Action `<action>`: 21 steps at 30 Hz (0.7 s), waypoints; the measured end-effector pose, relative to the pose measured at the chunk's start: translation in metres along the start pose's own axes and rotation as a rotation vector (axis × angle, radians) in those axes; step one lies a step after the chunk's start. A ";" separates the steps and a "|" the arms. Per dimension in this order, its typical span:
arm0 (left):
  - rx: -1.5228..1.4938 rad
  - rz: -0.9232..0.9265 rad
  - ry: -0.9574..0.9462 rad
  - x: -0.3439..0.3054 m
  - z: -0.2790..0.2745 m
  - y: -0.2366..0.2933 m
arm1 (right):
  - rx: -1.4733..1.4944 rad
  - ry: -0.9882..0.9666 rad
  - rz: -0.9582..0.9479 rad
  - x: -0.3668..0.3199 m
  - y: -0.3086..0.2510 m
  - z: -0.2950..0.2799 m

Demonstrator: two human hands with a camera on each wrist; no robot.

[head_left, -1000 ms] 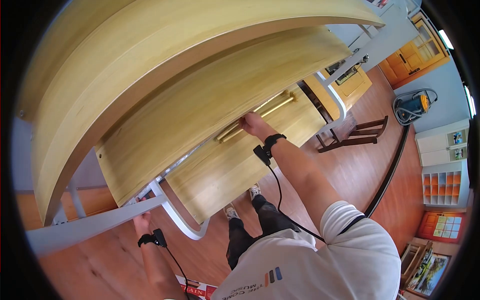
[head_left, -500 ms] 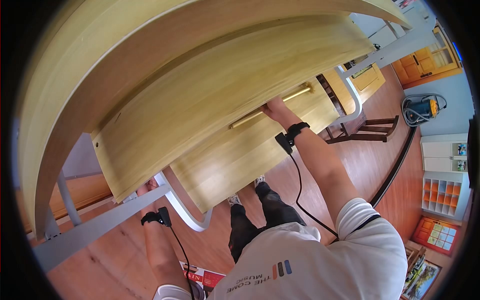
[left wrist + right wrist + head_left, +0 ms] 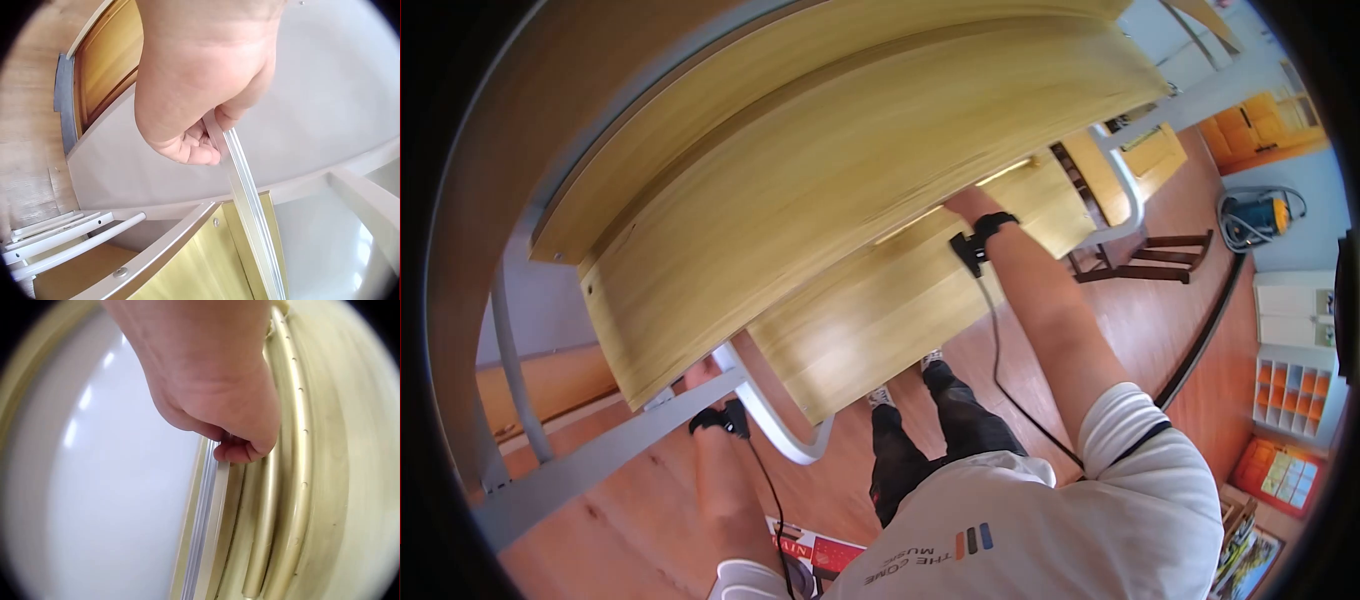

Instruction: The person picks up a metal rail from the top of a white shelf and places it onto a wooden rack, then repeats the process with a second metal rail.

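Observation:
A long wooden board [image 3: 840, 190] fills the middle of the head view. My left hand [image 3: 200, 81] pinches the end of a grooved silver metal rail [image 3: 253, 212] between thumb and fingers, past the board's left end. In the right wrist view, my right hand [image 3: 212, 394] grips a similar grooved strip [image 3: 203, 537] with curled fingers. Beside that hand run two gold-coloured tubes [image 3: 304, 444], one with small holes. The head view has the right hand's fingers hidden behind the board's lower edge, and the left hand partly behind a white frame bar [image 3: 615, 455].
A lower wooden shelf [image 3: 850, 330] lies beneath the board, with a curved white frame leg [image 3: 775, 425] at its left end. To the right are a dark wooden chair [image 3: 1165, 258] and a vacuum cleaner [image 3: 1255, 222]. A red and white box [image 3: 825, 550] sits near my left arm.
The head view has shifted, and the board now covers more of the gold-coloured tubes. My right hand reaches farther behind the board's edge. Both hands stay along the board.

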State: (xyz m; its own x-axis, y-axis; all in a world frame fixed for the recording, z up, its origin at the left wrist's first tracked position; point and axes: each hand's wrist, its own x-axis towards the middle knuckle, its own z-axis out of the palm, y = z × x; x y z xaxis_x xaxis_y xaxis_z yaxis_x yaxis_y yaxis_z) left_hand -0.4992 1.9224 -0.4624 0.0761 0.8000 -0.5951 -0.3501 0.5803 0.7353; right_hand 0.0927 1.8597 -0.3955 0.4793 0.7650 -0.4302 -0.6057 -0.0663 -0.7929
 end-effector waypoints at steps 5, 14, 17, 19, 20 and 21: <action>-0.202 0.071 -0.118 0.033 -0.028 -0.028 | -0.145 0.037 -0.047 0.001 -0.014 -0.027; -0.210 0.038 0.093 0.005 0.043 -0.022 | -0.417 -0.088 0.132 -0.153 -0.004 -0.047; -0.215 0.037 0.102 0.003 0.047 -0.023 | -0.376 -0.017 0.227 -0.200 0.027 -0.073; -0.215 0.039 0.110 -0.002 0.047 -0.022 | -0.352 -0.026 0.304 -0.225 0.043 -0.084; -0.217 0.038 0.113 -0.004 0.048 -0.021 | -0.342 -0.014 0.343 -0.236 0.048 -0.086; -0.219 0.039 0.115 -0.005 0.049 -0.022 | -0.362 -0.022 0.372 -0.245 0.051 -0.089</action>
State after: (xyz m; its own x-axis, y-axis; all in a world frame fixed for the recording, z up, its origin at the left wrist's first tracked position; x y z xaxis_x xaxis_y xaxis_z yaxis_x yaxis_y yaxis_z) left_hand -0.4460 1.9135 -0.4592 -0.0437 0.7912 -0.6100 -0.5452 0.4928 0.6782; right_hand 0.0010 1.6117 -0.3695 0.2570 0.6606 -0.7054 -0.4724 -0.5508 -0.6880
